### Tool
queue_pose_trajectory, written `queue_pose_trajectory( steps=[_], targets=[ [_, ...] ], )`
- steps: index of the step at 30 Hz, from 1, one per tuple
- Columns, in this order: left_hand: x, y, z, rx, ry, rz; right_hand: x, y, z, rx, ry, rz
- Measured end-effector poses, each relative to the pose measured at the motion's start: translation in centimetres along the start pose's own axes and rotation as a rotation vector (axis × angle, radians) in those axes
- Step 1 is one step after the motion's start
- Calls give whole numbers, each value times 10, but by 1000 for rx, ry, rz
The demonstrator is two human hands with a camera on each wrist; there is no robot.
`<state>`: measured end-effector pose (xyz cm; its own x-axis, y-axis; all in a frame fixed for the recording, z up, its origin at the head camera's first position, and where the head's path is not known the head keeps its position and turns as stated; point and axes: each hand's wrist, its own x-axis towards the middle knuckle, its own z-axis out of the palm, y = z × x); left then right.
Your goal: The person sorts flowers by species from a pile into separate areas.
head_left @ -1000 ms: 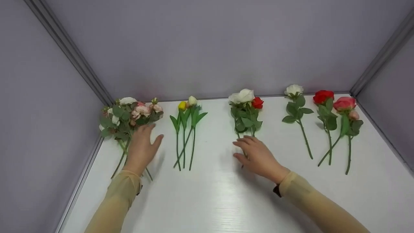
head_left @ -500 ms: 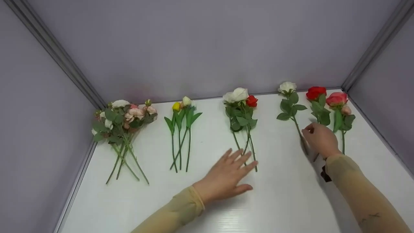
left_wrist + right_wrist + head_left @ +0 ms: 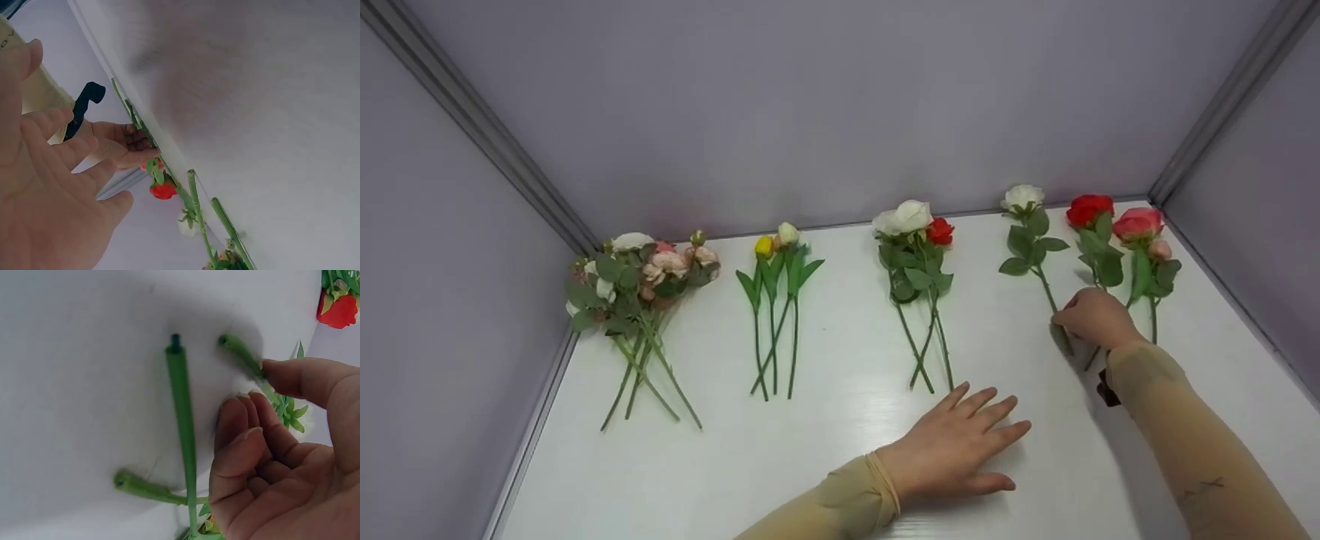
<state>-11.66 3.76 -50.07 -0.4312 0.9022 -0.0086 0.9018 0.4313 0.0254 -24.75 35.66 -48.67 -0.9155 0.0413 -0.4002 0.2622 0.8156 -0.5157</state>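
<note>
My right hand (image 3: 1099,319) pinches the lower stem of a single white rose (image 3: 1023,198) lying on the white table at the right. In the right wrist view, that stem (image 3: 242,354) runs between the thumb and the curled fingers. Just right of it lie a red rose (image 3: 1089,211) and a deep pink flower (image 3: 1138,225) with a small bud, their stems partly hidden by the hand. My left hand (image 3: 952,450) is spread with straight fingers low over the table, its fingertips near the stem ends of the middle bunch of white roses (image 3: 913,216) and a small red rose (image 3: 940,231).
Farther left lie yellow and cream tulips (image 3: 765,247) with crossed stems. A leafy bunch of pale pink and white flowers (image 3: 666,264) is at the far left. Grey panels (image 3: 840,112) wall in the back and both sides of the white table (image 3: 825,465).
My left hand has moved from the left bunch rightward and nearer the table's front, its fingers spreading. My right hand has gone from the middle bunch to the single white rose's stem.
</note>
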Motion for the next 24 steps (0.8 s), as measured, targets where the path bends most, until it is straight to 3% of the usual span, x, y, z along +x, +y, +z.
queue_pose_trajectory(
  steps=[7, 13, 16, 19, 24],
  targets=[
    [-6, -4, 2, -67, 5, -13, 4, -3, 0, -12, -75, 35],
    [-8, -13, 1, -123, 36, -42, -4, 2, 5, 99, -92, 43],
    [-10, -22, -1, -179, 107, -77, -14, 2, 11, 177, -68, 23],
    [-16, -34, -6, -289, 219, -146, -26, -5, 20, 241, -47, 10],
    [-28, -55, -14, -632, 395, -357, -51, -37, 43, 348, -1, -106]
  ],
)
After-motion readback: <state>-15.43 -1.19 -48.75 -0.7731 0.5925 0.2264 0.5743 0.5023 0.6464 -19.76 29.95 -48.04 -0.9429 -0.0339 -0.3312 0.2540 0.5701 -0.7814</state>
